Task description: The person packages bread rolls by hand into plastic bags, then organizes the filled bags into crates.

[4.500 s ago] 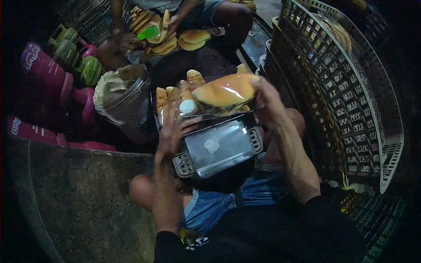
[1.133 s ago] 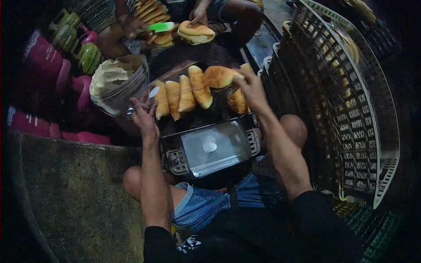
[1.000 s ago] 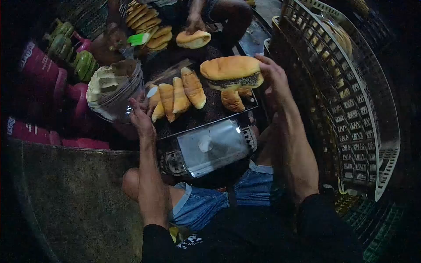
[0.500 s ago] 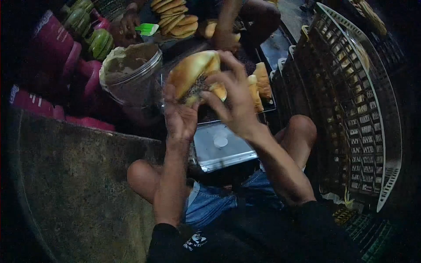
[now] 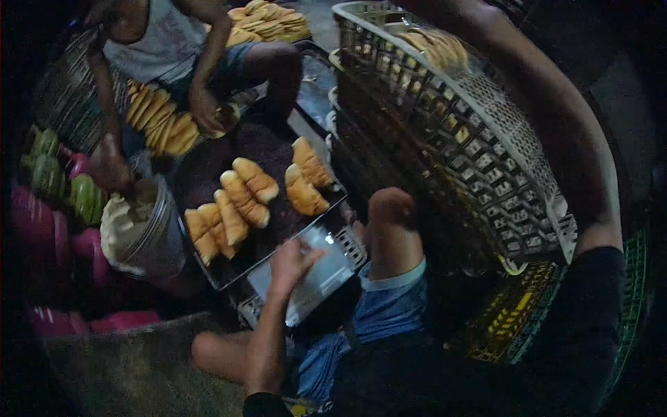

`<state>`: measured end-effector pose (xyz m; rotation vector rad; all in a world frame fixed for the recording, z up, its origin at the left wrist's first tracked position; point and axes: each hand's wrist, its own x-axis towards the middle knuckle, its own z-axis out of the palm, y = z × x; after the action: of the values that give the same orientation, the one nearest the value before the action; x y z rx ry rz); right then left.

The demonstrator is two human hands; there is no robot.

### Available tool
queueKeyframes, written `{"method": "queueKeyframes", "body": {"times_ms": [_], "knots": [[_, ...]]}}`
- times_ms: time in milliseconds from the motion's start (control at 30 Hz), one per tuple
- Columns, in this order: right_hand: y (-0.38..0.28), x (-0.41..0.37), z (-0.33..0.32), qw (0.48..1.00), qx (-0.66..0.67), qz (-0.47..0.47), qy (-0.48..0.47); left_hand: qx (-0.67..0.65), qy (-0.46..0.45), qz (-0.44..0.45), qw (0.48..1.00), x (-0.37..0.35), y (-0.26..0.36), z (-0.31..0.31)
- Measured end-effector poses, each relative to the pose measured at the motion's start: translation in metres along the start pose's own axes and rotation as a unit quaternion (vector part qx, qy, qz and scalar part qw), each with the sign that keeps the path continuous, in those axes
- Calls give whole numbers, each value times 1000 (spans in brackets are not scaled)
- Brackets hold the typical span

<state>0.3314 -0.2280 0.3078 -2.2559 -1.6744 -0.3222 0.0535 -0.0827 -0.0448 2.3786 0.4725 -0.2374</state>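
My left hand [image 5: 290,264] is over a flat, shiny metal surface [image 5: 323,274] in front of me, its thumb stretched out and nothing visible in it. My right arm [image 5: 563,104] reaches up along the right side and leaves at the top edge, so the right hand is out of sight. Beyond the metal surface lies a dark tray [image 5: 313,219] with dark crumbly filling [image 5: 208,167]. Several browned buns [image 5: 251,179] lie in a row on its left part, and two more buns [image 5: 304,191] sit at its right corner.
A co-worker's hand [image 5: 205,115] is at an opened bun across the tray, near stacked buns [image 5: 163,121]. A clear tub [image 5: 167,240] of pale cream stands left. On the right rises a tall plastic crate [image 5: 479,125], with buns [image 5: 434,45] behind its rim.
The split bun that both hands held is gone from them. My left hand has dropped to the metal surface; my right arm has swung up and right. The view has turned right.
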Motion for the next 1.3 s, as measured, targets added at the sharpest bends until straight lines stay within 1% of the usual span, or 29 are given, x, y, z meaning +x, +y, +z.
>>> {"method": "queueKeyframes", "body": {"times_ms": [33,67,100,133,167,200,233,300,367,467,500,567,600,633,667,733,767,800,867,900,967,1000,1033,1067,1100,1133,1233,1267,1300], "knots": [[39,-3,-23,988,135,47,63,88,-82,-76,990,2,8,18],[74,-19,-38,928,-328,88,154,130,-74,-55,987,2,1,38],[149,-29,-38,963,-58,-203,168,173,-64,-37,982,4,-6,50],[221,-30,-27,842,226,-465,151,160,-69,-53,983,10,-9,52],[236,-40,-27,976,5,-195,97,149,-74,-66,984,14,-12,50],[245,-54,-21,971,-213,109,28,141,-88,-81,983,11,-12,51],[240,-41,-17,947,-259,188,-25,89,-110,-74,987,11,-9,45],[138,-2,7,958,-226,152,-84,-11,-158,-64,985,1,-3,27],[37,27,43,967,-134,81,-199,-241,-106,-55,963,-15,12,15],[-88,29,119,918,76,-51,-386,-362,171,35,916,-32,40,-26],[-121,21,141,891,40,-227,-392,-337,258,79,902,-29,30,-26],[-166,3,202,924,82,-248,-278,-272,426,164,847,-26,-1,-21],[-172,2,208,946,163,-191,-207,-426,332,153,828,-30,-10,-24],[-175,-3,210,952,243,-127,-136,-568,225,139,779,-34,-18,-27],[-174,-12,212,944,319,-58,-65,-693,111,121,702,-37,-24,-28],[-159,-40,226,873,482,52,48,-803,176,63,566,-48,15,-69],[-162,-60,216,786,602,133,50,-847,204,31,491,-51,28,-83],[-166,-79,206,676,704,211,49,-832,232,54,501,-49,17,-86],[-158,-102,207,623,731,278,10,-799,285,100,520,-43,-11,-95],[-158,-107,212,594,742,311,-12,-736,352,79,573,-41,-11,-92],[-149,-94,232,693,647,314,-44,-584,478,39,656,-31,-8,-93],[-144,-85,248,737,596,311,-60,-516,548,50,657,-23,-24,-93],[-136,-75,282,837,474,272,4,-525,571,6,631,-20,-33,-100],[-129,-68,330,910,341,225,67,-534,592,-43,602,-22,-42,-105],[-123,-60,372,956,199,168,134,-540,612,-89,571,-25,-55,-110],[-116,-56,404,966,159,139,147,-611,516,-74,595,-31,-76,-110],[-100,-45,444,976,120,108,149,-669,509,-112,530,-28,-95,-106],[-93,-43,446,970,159,139,121,-670,483,-73,559,-27,-111,-102],[-87,-45,439,960,197,177,92,-673,487,-75,552,-25,-110,-101]]}}
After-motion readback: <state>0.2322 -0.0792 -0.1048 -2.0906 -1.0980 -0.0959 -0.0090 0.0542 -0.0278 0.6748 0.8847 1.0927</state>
